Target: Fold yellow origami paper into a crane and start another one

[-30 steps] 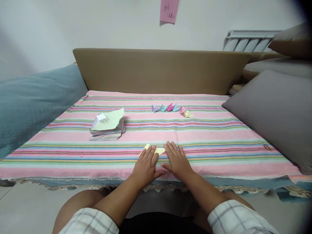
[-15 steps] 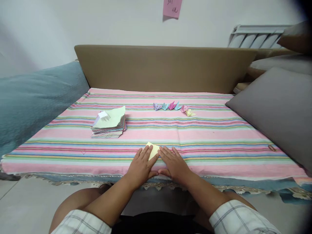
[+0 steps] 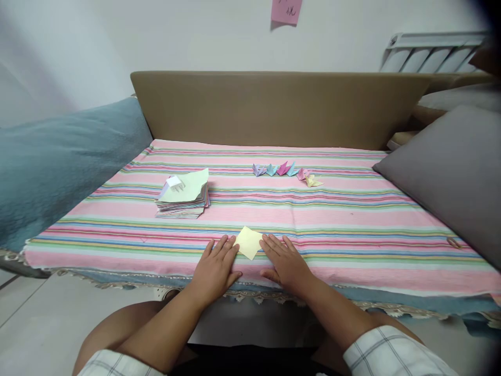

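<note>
A pale yellow square of paper [image 3: 249, 243] lies flat on the striped cloth, turned so that its corners point forward, back and to the sides. My left hand [image 3: 216, 266] rests palm down with its fingers stretched out, fingertips at the paper's left corner. On the other side my right hand [image 3: 287, 263] lies flat too, its fingertips touching the right corner. Both thumbs point inward, apart from each other. Whether the paper is folded double I cannot tell.
Left of centre stands a stack of coloured paper [image 3: 183, 201] with a white plug adapter [image 3: 175, 183] on top. Several folded paper cranes [image 3: 282, 169] line up farther back. A grey cushion [image 3: 450, 162] borders the right side, a blue armrest [image 3: 74, 151] the left.
My left hand has slid left off the paper, uncovering more of it. My right hand stays at the right corner. The whole view has shifted slightly.
</note>
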Tool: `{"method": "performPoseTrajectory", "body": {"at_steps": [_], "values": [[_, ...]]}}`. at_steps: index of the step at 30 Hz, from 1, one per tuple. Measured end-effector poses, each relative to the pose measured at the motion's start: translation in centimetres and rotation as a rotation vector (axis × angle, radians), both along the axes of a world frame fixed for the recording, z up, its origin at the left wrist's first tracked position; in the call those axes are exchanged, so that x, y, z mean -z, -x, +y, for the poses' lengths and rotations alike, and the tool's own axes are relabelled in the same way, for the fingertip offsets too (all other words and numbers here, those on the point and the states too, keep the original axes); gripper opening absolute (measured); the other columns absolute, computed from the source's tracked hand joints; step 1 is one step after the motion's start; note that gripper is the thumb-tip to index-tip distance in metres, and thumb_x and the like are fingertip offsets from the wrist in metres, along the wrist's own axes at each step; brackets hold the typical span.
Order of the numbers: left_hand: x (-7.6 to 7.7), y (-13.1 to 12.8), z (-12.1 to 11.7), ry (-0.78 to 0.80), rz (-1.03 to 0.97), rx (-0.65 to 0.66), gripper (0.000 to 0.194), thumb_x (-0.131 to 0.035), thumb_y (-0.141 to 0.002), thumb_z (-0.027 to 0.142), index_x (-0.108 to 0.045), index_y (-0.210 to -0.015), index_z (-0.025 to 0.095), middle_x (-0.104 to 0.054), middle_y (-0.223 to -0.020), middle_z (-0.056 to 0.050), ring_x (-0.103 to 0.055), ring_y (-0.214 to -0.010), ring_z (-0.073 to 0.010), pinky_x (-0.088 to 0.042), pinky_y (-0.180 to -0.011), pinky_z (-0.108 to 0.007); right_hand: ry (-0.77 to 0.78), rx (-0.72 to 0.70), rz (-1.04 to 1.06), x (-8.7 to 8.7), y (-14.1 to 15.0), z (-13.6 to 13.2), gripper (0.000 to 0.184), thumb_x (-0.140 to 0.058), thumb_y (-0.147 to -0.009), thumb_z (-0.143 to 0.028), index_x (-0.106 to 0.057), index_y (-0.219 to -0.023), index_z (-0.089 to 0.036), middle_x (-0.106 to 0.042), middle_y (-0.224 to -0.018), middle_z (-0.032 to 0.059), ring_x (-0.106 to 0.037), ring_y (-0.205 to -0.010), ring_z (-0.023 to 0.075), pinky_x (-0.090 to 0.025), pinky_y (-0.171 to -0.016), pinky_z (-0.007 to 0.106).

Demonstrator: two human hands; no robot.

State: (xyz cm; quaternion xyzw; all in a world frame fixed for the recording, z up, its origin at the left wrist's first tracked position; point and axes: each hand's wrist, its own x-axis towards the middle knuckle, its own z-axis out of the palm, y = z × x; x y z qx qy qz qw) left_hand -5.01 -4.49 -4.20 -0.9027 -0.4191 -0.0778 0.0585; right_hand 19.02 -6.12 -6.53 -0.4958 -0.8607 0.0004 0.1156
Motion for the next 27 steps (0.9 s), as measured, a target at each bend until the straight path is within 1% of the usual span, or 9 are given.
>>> {"method": "performPoseTrajectory", "body": {"at_steps": [5, 8, 10, 11, 14, 16, 18, 22, 27], "values": [[-0.4, 1.2, 0.2, 0.006, -0.067, -0.020, 0.062, -0.058, -0.076, 0.049, -0.046, -0.128, 0.017, -0.041, -0.139, -0.012, -0.032, -0.131, -0.0318, -0.028, -0.104, -0.051, -0.005, -0.006, -0.008, -0.1, -0.1, 0.0, 0.066, -0.028, -0.090, -0.057, -0.032, -0.139, -0.013, -0.030, -0.145, 0.0109, -0.025, -0.135, 0.0257, -0.018, -0.108, 0.051], [-1.2, 1.4, 0.8, -0.019, -0.172, -0.038, 0.049, -0.053, -0.080, 0.053, -0.057, -0.113, 0.018, -0.052, -0.130, -0.012, -0.045, -0.122, -0.0292, -0.036, -0.100, -0.047, -0.022, -0.005, 0.002, 0.0, 0.0, 0.0, 0.068, -0.030, -0.089, -0.059, -0.031, -0.139, -0.014, -0.032, -0.144, 0.0117, -0.026, -0.134, 0.0258, -0.019, -0.108, 0.051], [-1.8, 0.9, 1.2, -0.097, -0.259, -0.064, 0.038, -0.049, -0.084, 0.047, -0.061, -0.104, 0.017, -0.055, -0.126, -0.012, -0.050, -0.118, -0.0267, -0.037, -0.100, -0.045, -0.035, -0.001, 0.010, 0.1, 0.1, 0.0, 0.070, -0.031, -0.087, -0.061, -0.031, -0.140, -0.015, -0.034, -0.143, 0.0126, -0.027, -0.134, 0.0260, -0.019, -0.107, 0.051], [-2.0, 0.4, 1.3, -0.145, -0.289, -0.060, 0.035, -0.048, -0.086, 0.044, -0.060, -0.105, 0.017, -0.055, -0.127, -0.013, -0.049, -0.119, -0.0269, -0.035, -0.101, -0.046, -0.039, 0.002, 0.012, 0.1, 0.2, 0.0, 0.071, -0.032, -0.086, -0.062, -0.031, -0.140, -0.015, -0.035, -0.143, 0.0128, -0.028, -0.133, 0.0263, -0.019, -0.107, 0.052], [-2.2, -2.0, 1.5, -0.140, -0.276, 0.085, 0.031, -0.046, -0.088, 0.035, -0.057, -0.110, 0.017, -0.054, -0.128, -0.011, -0.043, -0.125, -0.0258, -0.027, -0.106, -0.049, -0.042, 0.017, 0.014, 0.2, 0.4, -0.1, 0.070, -0.033, -0.086, -0.061, -0.031, -0.140, -0.016, -0.035, -0.143, 0.0129, -0.030, -0.132, 0.0271, -0.020, -0.106, 0.053], [-1.7, -3.8, 1.5, -0.074, -0.235, 0.190, 0.039, -0.048, -0.087, 0.039, -0.052, -0.117, 0.016, -0.051, -0.131, -0.011, -0.040, -0.127, -0.0256, -0.023, -0.108, -0.050, -0.043, 0.027, 0.015, 0.2, 0.4, -0.1, 0.067, -0.035, -0.087, -0.058, -0.031, -0.140, -0.016, -0.035, -0.143, 0.0126, -0.030, -0.132, 0.0269, -0.021, -0.106, 0.053], [-0.8, -5.3, 1.6, -0.043, -0.201, 0.242, 0.055, -0.050, -0.085, 0.044, -0.042, -0.128, 0.011, -0.048, -0.133, -0.014, -0.037, -0.129, -0.0263, -0.022, -0.109, -0.048, -0.047, 0.031, 0.020, 0.4, 0.4, -0.1, 0.064, -0.037, -0.089, -0.053, -0.030, -0.140, -0.016, -0.035, -0.143, 0.0119, -0.029, -0.133, 0.0259, -0.020, -0.106, 0.052], [0.9, -6.2, 2.2, -0.017, -0.155, 0.187, 0.076, -0.052, -0.079, 0.057, -0.036, -0.132, 0.004, -0.044, -0.135, -0.020, -0.036, -0.129, -0.0301, -0.026, -0.107, -0.046, -0.047, 0.029, 0.029, 0.6, 0.3, 0.0, 0.063, -0.039, -0.089, -0.049, -0.029, -0.141, -0.016, -0.035, -0.143, 0.0111, -0.028, -0.134, 0.0247, -0.018, -0.108, 0.051], [1.8, -4.9, 2.5, -0.063, -0.163, 0.124, 0.081, -0.044, -0.081, 0.062, -0.031, -0.136, 0.004, -0.042, -0.136, -0.020, -0.034, -0.130, -0.0308, -0.028, -0.106, -0.044, -0.062, 0.038, 0.046, 0.4, 0.5, -0.1, 0.060, -0.038, -0.089, -0.050, -0.033, -0.139, -0.016, -0.036, -0.142, 0.0116, -0.030, -0.133, 0.0244, -0.019, -0.108, 0.050]]}}
